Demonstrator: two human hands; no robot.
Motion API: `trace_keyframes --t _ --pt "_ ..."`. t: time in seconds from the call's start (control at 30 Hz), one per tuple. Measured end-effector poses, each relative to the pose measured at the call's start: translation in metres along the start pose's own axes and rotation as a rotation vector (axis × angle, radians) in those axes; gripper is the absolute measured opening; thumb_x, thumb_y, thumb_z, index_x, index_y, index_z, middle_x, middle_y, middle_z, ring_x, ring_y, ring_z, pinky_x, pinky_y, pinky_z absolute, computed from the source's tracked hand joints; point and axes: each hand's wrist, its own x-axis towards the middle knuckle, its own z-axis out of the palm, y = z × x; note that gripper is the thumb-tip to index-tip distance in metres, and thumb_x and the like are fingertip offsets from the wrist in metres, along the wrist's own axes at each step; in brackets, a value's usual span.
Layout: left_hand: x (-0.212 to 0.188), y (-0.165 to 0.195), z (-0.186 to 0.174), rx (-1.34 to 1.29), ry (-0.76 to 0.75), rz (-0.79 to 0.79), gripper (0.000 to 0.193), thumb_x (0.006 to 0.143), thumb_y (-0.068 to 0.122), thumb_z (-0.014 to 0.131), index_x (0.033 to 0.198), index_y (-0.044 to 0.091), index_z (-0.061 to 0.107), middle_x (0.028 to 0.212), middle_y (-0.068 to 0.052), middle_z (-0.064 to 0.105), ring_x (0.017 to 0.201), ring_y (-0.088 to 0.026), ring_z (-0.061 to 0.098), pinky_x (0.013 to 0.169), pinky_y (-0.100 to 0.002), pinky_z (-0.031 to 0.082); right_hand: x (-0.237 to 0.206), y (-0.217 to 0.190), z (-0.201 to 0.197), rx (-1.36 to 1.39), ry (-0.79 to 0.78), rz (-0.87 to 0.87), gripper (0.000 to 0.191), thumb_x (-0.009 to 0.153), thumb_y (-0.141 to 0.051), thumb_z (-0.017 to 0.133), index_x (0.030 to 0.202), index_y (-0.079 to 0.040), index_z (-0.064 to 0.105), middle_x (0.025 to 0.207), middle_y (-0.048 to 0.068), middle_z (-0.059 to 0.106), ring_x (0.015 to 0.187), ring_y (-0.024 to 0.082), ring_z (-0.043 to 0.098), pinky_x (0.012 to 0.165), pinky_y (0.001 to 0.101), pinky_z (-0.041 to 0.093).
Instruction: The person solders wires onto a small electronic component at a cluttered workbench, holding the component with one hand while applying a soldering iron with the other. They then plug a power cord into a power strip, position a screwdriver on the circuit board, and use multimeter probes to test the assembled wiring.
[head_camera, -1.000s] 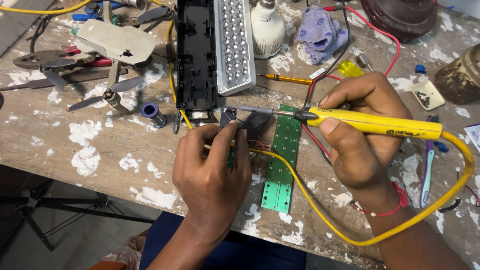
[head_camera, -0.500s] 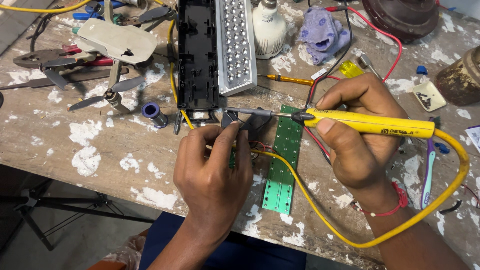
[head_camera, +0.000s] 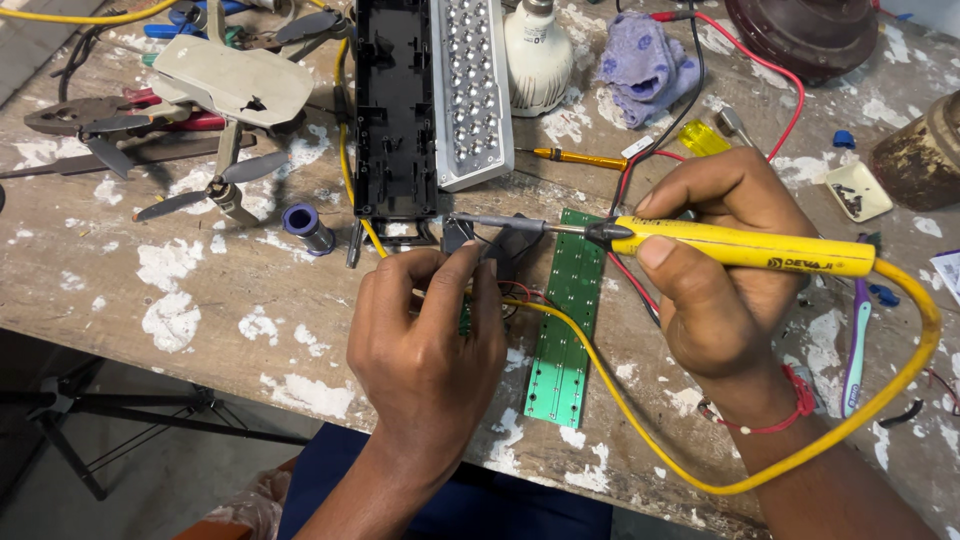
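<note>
Bare bench (head_camera: 200, 300) is lying open at the near left; farther off, a small drone (head_camera: 215, 90), black lamp housing (head_camera: 393, 110) and white bulb (head_camera: 537, 55) are crowding the way.

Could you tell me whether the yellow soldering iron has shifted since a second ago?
No. The yellow soldering iron keeps its tip beside the black plastic lamp housing, held in the right hand.

The tabletop (head_camera: 200, 300) is rough, worn wood flecked with chalky white paint. The soldering iron (head_camera: 740, 248) has a glossy yellow plastic handle, a dull grey metal shaft and a smooth yellow rubbery cord. The circuit board (head_camera: 565, 330) is matt green. The lamp housing (head_camera: 395, 110) is matt black plastic, its LED panel (head_camera: 470, 90) shiny and silvery. The cloth (head_camera: 640, 65) is soft, crumpled purple fabric.
</note>
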Motion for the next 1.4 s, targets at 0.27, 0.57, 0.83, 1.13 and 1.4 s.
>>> trace_keyframes --t 0.27,0.57,0.83,1.13,1.4 --pt "0.001 0.002 -0.001 0.003 0.009 -0.013 0.02 0.087 0.004 0.084 0.105 0.003 0.075 0.094 -0.009 0.062 0.082 -0.023 0.062 0.065 -0.036 0.05 0.003 -0.005 0.002 -0.011 0.035 0.009 0.024 0.09 -0.015 0.066 0.105 0.001 0.057 0.096 0.007 0.06 0.077 0.007 0.05 0.072 0.021 0.042" --pt "0.001 0.003 0.001 0.006 0.017 -0.015 0.02 0.087 0.004 0.083 0.105 0.003 0.073 0.094 -0.009 0.062 0.082 -0.024 0.062 0.065 -0.037 0.049 0.005 -0.002 -0.001 0.007 0.1 -0.05 0.02 0.089 -0.01 0.061 0.103 0.003 0.055 0.095 0.008 0.06 0.076 0.008 0.049 0.076 0.0207 0.043" --pt "0.0 0.01 -0.002 0.021 -0.009 -0.038 0.018 0.086 0.006 0.084 0.085 0.004 0.066 0.082 -0.009 0.06 0.072 -0.026 0.062 0.062 -0.041 0.046 -0.002 -0.007 -0.007 0.04 0.128 -0.018 0.019 0.087 -0.009 0.06 0.102 0.003 0.056 0.091 0.007 0.059 0.073 0.007 0.048 0.069 0.0202 0.04" --pt "-0.006 0.022 -0.002 0.018 -0.023 -0.057 0.018 0.089 0.008 0.082 0.082 0.004 0.065 0.08 -0.009 0.059 0.071 -0.028 0.061 0.064 -0.042 0.047 -0.009 -0.005 -0.021 0.092 0.107 -0.035 0.014 0.095 -0.005 0.059 0.105 0.003 0.055 0.091 0.005 0.056 0.07 0.005 0.043 0.067 0.0203 0.037" --pt "-0.011 0.031 0.005 0.101 -0.025 -0.038 0.02 0.088 0.017 0.087 0.082 0.005 0.072 0.074 -0.008 0.059 0.066 -0.03 0.059 0.061 -0.043 0.044 -0.015 -0.014 -0.03 0.052 0.071 -0.027 0.011 0.099 -0.004 0.058 0.107 0.001 0.054 0.095 0.004 0.056 0.072 0.004 0.042 0.069 0.0206 0.039"
